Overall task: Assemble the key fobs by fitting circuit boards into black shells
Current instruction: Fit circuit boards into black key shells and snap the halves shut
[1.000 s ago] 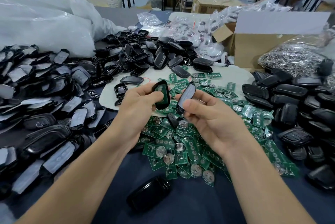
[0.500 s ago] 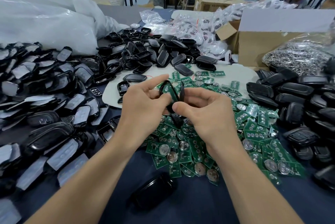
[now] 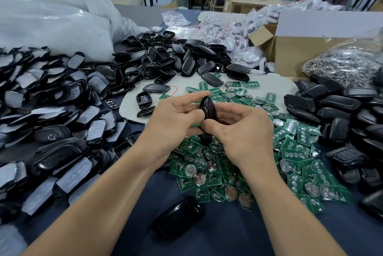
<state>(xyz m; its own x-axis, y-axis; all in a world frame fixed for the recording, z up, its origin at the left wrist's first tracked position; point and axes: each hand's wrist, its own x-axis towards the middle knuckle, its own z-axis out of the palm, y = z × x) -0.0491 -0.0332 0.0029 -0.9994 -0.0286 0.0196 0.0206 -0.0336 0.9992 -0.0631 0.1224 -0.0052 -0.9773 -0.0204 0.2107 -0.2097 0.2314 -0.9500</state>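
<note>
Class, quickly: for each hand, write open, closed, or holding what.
Left hand: fingers curled round the glossy black oval plastic key fob shell.
Right hand: pinches the same shell.

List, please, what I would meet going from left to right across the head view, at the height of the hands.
pile of shells with pale pads → left hand → black fob pinched between both hands → right hand → pile of black shells

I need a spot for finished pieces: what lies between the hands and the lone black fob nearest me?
Head view: green circuit boards, then bare blue tabletop beside the fob.
</note>
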